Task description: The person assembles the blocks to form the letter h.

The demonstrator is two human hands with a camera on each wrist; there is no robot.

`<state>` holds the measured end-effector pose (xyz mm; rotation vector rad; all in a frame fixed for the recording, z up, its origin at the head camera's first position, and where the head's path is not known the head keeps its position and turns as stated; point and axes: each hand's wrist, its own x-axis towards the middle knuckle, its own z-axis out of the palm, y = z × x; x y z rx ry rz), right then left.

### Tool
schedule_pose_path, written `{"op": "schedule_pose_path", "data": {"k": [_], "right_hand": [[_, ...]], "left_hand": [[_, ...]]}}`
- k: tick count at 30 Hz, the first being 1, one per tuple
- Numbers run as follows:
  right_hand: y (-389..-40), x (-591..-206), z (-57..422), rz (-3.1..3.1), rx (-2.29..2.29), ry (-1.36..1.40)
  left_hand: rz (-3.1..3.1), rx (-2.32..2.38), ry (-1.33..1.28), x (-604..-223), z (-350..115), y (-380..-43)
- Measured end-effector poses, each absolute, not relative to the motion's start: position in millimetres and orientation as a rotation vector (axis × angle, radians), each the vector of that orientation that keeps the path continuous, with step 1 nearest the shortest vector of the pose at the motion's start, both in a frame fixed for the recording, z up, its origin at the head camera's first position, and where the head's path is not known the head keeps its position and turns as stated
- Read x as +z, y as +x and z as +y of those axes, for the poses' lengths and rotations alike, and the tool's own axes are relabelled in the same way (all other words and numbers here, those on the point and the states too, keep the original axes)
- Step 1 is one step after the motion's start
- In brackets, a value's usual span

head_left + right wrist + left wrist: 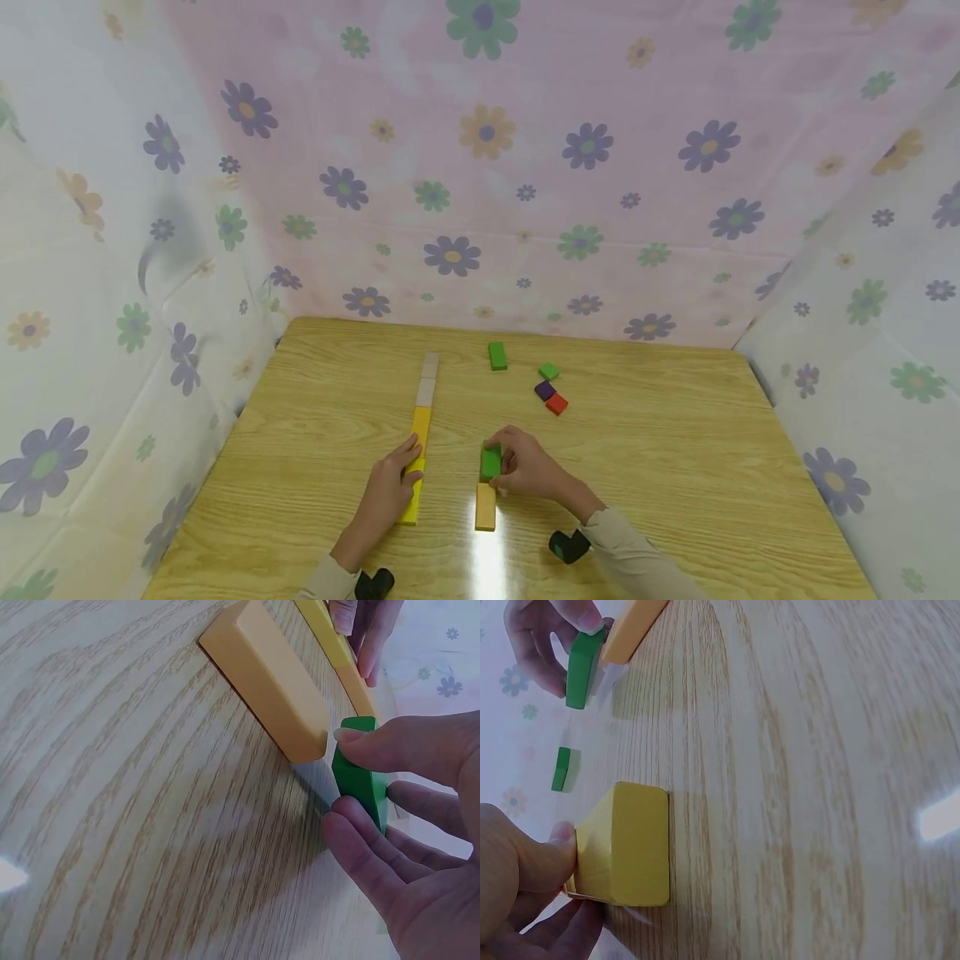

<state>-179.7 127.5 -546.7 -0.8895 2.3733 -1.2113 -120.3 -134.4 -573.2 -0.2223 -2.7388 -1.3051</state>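
Note:
A green block (360, 774) is pinched between the thumb and fingers of my right hand (528, 464), just beyond the far end of an orange block (485, 507) lying on the table. My left hand (387, 490) grips a yellow block (640, 844) by its sides, thumb on one side and fingers on the other. That block is the near end of a straight row. Beyond it in the row come a darker yellow block (422, 423) and two pale wooden blocks (426, 392). The left hand partly covers the join between the two yellow blocks.
Farther back on the wooden table (660, 467) lie another green block (497, 356), a small green block (549, 372), a dark purple block (545, 390) and a red block (557, 404). Flowered cloth (487, 200) hangs behind the table and along both sides.

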Motion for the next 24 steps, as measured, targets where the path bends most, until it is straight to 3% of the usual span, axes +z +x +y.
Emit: {"op": "schedule_pose_path", "data": {"k": [24], "right_hand": [[-179.0,-552.0,126.4,2.367,-1.151,-0.936]], "left_hand": [[-2.761,-1.296,-0.204,-573.6,-134.0,-119.8]]}}
